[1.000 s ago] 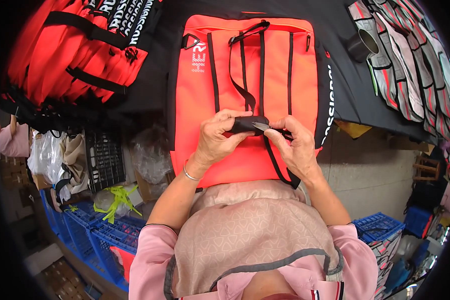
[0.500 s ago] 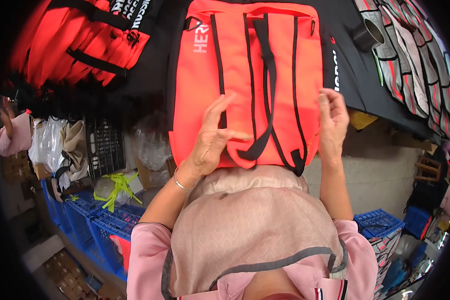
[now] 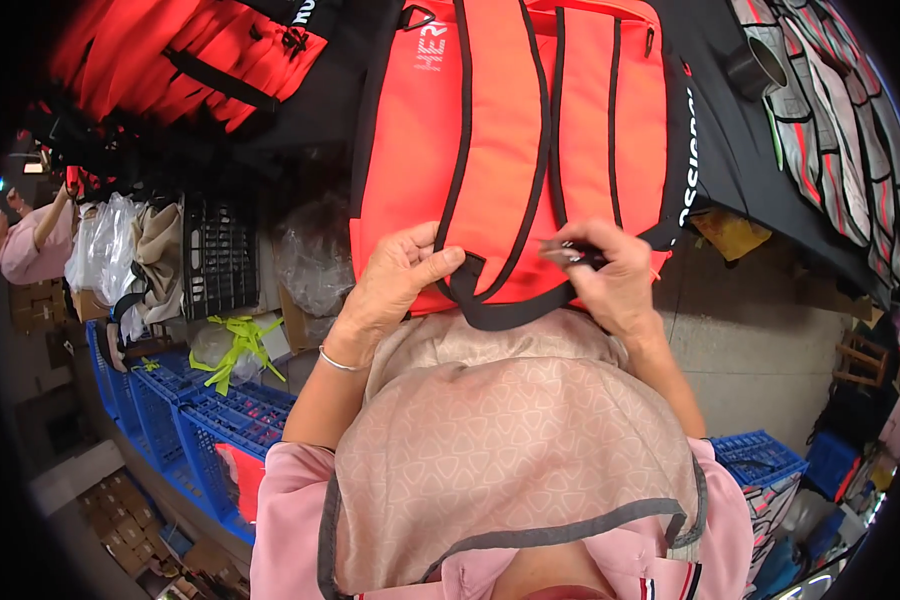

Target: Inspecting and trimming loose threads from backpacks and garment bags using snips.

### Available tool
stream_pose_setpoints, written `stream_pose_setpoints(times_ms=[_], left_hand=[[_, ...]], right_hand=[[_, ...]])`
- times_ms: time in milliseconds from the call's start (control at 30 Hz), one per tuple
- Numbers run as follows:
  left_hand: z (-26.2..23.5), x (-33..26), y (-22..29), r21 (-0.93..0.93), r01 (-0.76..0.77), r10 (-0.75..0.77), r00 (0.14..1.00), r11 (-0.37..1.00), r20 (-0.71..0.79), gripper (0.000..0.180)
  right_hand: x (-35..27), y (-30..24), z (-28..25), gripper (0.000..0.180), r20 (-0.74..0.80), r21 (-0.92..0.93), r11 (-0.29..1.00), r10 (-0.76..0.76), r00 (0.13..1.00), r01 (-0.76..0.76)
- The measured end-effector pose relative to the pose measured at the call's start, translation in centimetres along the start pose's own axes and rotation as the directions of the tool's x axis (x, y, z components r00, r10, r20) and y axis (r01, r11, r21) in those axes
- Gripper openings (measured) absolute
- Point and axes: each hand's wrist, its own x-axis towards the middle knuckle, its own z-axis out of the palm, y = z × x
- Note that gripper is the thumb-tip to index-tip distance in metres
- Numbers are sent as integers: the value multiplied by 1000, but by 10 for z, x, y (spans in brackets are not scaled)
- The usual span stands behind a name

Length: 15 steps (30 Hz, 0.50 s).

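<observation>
A bright orange-red backpack (image 3: 410,140) with black trim lies at the table's near edge, strap side up. My left hand (image 3: 395,275) pinches the lower end of the left shoulder strap (image 3: 505,110) between thumb and fingers. Black webbing (image 3: 515,312) loops down from that end across the bag's bottom. Closed around small dark thread snips (image 3: 575,253), my right hand (image 3: 615,280) is over the lower right of the bag. The snips' tips point left toward the strap, apart from it. The right shoulder strap (image 3: 590,120) lies flat.
More orange-red pieces with black straps (image 3: 190,70) are piled at the far left. Grey strips with red edging (image 3: 820,130) and a dark cup (image 3: 755,68) occupy the right. Blue crates (image 3: 230,420) stand at lower left; another person's arm (image 3: 45,225) shows at far left.
My left hand has taken hold of the left strap's end, now turned and spread flatter. My right hand has come in from the bag's right edge and now holds snips.
</observation>
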Motion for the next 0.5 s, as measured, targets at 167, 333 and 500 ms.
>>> stream_pose_setpoints(times_ms=[167, 333, 500], left_hand=[[-3, 5, -8, -84, 48, -47, 999, 995, 21, 36], [-7, 11, -9, -148, 86, -86, 996, 985, 6, 38], [-6, 14, -6, -127, 89, -90, 996, 988, -2, 35]], right_hand=[[-4, 9, 12, 16, 159, -177, 984, -3, 987, 32], [1, 7, 16, 16, 244, -129, 989, 96, 965, -66], [4, 11, 18, 13, 231, -29, 994, 111, 966, -108]])
